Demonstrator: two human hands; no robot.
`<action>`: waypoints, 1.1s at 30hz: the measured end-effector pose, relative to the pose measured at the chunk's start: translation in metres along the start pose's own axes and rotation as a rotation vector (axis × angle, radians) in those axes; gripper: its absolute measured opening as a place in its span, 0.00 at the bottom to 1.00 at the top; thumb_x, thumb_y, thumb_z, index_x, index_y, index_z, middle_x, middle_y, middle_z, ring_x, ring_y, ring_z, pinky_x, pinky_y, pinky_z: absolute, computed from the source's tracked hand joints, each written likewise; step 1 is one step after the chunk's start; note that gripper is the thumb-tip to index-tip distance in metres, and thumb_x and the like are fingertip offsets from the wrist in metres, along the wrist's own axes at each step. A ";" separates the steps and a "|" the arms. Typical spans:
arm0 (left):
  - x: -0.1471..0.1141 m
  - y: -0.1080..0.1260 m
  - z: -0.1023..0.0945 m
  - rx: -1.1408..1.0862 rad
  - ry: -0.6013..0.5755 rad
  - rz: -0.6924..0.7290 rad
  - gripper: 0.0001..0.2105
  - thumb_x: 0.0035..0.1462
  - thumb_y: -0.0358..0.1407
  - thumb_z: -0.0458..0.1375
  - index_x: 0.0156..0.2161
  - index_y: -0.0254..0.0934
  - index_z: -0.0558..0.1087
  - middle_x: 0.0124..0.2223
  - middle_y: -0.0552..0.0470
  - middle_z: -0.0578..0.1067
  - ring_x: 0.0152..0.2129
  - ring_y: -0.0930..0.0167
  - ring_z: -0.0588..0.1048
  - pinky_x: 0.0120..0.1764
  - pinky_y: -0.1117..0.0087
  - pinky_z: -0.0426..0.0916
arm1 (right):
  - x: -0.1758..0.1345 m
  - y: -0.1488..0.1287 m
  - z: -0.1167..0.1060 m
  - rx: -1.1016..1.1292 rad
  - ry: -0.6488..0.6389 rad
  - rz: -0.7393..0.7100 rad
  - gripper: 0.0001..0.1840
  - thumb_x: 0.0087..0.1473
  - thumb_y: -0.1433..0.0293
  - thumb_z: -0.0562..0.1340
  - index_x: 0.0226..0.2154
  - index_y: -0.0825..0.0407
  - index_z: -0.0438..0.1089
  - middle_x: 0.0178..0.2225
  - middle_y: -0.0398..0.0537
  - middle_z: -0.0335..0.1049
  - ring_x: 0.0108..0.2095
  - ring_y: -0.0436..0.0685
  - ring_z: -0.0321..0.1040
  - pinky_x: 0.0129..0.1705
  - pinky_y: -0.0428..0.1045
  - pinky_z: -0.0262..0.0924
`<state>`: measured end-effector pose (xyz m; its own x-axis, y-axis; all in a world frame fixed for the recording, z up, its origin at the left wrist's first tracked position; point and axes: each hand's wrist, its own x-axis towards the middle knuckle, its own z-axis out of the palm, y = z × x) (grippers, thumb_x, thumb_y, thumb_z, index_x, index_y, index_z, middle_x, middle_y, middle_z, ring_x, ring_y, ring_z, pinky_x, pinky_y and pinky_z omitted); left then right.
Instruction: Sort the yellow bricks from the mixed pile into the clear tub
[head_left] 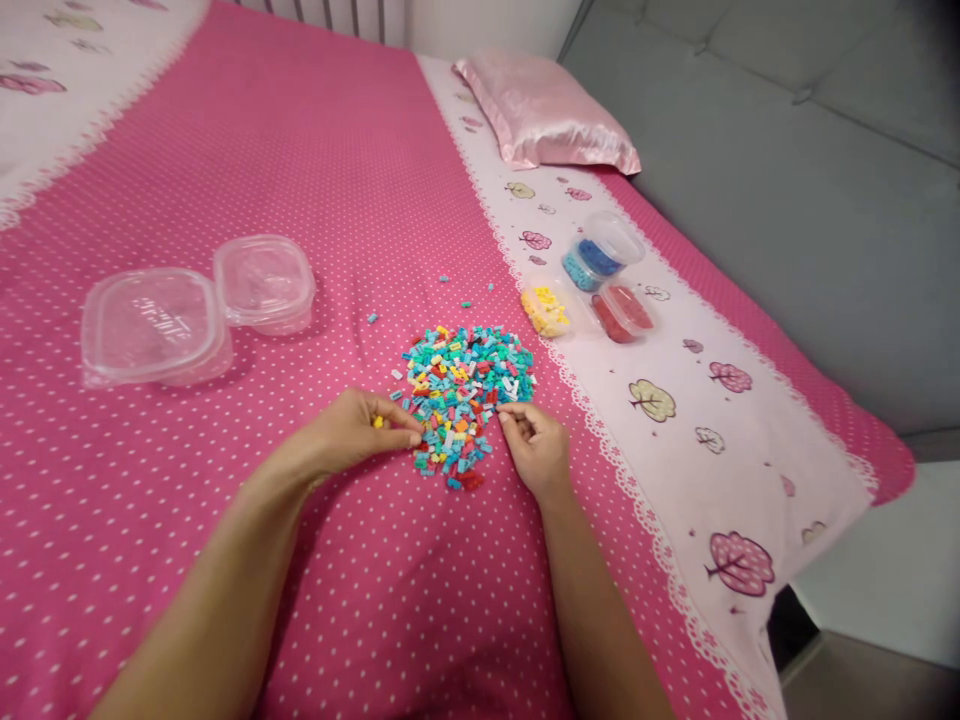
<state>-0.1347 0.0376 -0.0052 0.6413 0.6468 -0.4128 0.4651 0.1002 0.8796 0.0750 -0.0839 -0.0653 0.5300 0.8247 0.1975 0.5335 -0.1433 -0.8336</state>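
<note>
A heap of small toy building bricks (469, 375) in turquoise, blue, red, yellow, white and other colours lies on the pink dotted bedsheet. At its left edge my left hand (356, 430) is closed around a few yellow bricks (379, 422), its thumb and forefinger touching the heap. My right hand (536, 445) rests by the heap's right edge with its fingers curled and the thumb pressed to the forefinger. Whatever may be between those fingertips is too small to make out.
Right of the heap stand clear tubs of yellow bricks (546, 312), red bricks (621, 315), light blue bricks (581, 272) and dark blue bricks (600, 255). Two clear lidded containers (154, 325) sit on the left. A pink pillow (551, 110) lies farther back, beside a grey padded panel (750, 200).
</note>
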 end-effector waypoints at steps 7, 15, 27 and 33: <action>0.002 -0.004 0.003 0.431 -0.079 0.023 0.08 0.39 0.34 0.58 0.26 0.37 0.78 0.17 0.58 0.69 0.17 0.76 0.62 0.22 0.75 0.54 | 0.000 0.001 0.000 -0.004 0.005 0.004 0.12 0.53 0.65 0.59 0.34 0.53 0.75 0.23 0.42 0.69 0.20 0.48 0.58 0.24 0.44 0.54; 0.003 -0.002 0.010 0.652 0.052 0.042 0.09 0.42 0.37 0.59 0.30 0.38 0.79 0.23 0.55 0.74 0.21 0.72 0.69 0.26 0.73 0.57 | 0.000 0.000 0.000 0.004 0.002 0.000 0.12 0.53 0.65 0.59 0.34 0.53 0.75 0.23 0.42 0.70 0.19 0.47 0.58 0.23 0.44 0.54; 0.005 -0.006 0.003 0.346 -0.023 0.069 0.09 0.42 0.39 0.60 0.27 0.35 0.76 0.17 0.60 0.65 0.17 0.78 0.59 0.22 0.76 0.53 | 0.000 -0.001 0.000 -0.007 0.003 0.009 0.12 0.52 0.65 0.59 0.34 0.53 0.75 0.22 0.42 0.69 0.19 0.47 0.57 0.23 0.44 0.54; -0.003 0.004 0.004 -0.150 -0.053 0.090 0.10 0.42 0.39 0.66 0.28 0.33 0.73 0.21 0.57 0.67 0.19 0.78 0.63 0.24 0.77 0.57 | 0.000 -0.001 0.000 -0.006 -0.001 0.012 0.12 0.53 0.65 0.59 0.34 0.53 0.75 0.23 0.42 0.70 0.20 0.48 0.58 0.24 0.44 0.55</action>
<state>-0.1321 0.0335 -0.0010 0.7096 0.6175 -0.3392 0.3108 0.1577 0.9373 0.0747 -0.0839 -0.0645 0.5355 0.8235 0.1873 0.5312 -0.1560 -0.8327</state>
